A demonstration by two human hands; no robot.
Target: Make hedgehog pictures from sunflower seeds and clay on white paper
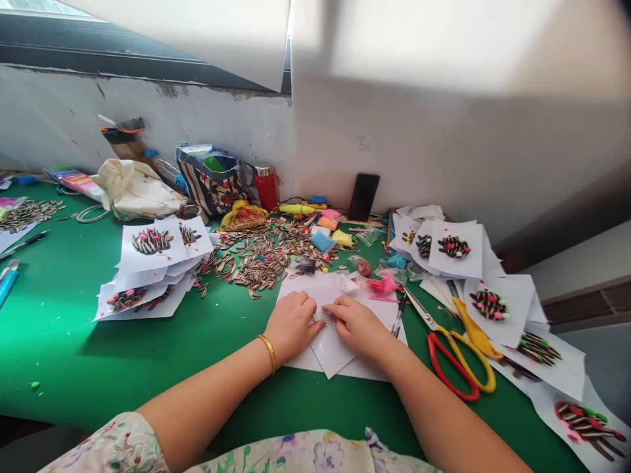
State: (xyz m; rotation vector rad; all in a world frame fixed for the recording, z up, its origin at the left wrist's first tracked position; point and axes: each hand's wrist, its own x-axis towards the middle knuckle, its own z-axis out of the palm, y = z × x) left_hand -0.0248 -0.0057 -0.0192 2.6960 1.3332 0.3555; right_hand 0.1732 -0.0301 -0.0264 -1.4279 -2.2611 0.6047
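My left hand (292, 324), with a gold bangle on its wrist, rests on the white papers, fingers curled and thumb stretched over a small white card (331, 355). From the other side my right hand (359, 328) touches the same card, its index finger pointing inward and the others bent. Between the fingertips a faint drawn pattern (326, 311) shows on the card. Anything small under the fingers is hidden. Beneath lies a larger white sheet (374, 372). Close to my right hand are a black pen (398, 318) and a pink lump of clay (382, 284).
Scissors (456, 358) and a yellow-handled cutter (473, 327) lie right. Striped sunflower seeds (266, 259) spread behind my hands. Seed-decorated cards are piled left (152, 263) and right (461, 253). A phone (363, 197), red flask (266, 187) and bag (211, 180) stand along the wall.
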